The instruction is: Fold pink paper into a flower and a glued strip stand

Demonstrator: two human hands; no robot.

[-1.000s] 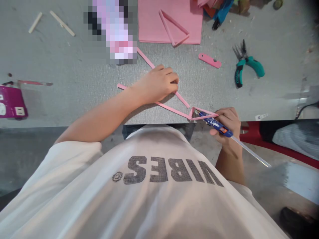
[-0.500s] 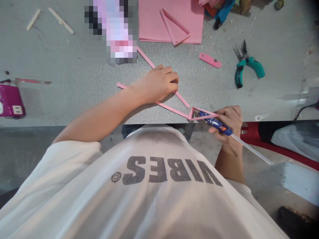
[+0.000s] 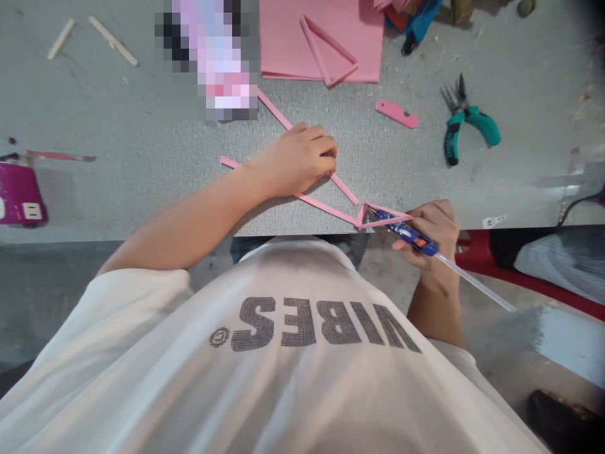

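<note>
My left hand (image 3: 307, 157) rests on the table with its fingers curled over a pink strip (image 3: 343, 188). A second pink strip (image 3: 324, 207) passes under my left wrist and meets the corner of a small pink triangle (image 3: 387, 221) by the table's front edge. My right hand (image 3: 432, 230) is wrapped round a blue glue gun (image 3: 412, 237) with a clear glue stick (image 3: 472, 281) out of its back end. The gun's nozzle lies inside the small triangle, near its left side.
Pink sheets (image 3: 278, 63) bear a larger pink triangle (image 3: 325, 63) at the back. Green-handled pliers (image 3: 483, 125) and a pink cutter (image 3: 397, 114) lie on the right. A purple box (image 3: 21, 189) and two pale sticks (image 3: 61, 39) are on the left.
</note>
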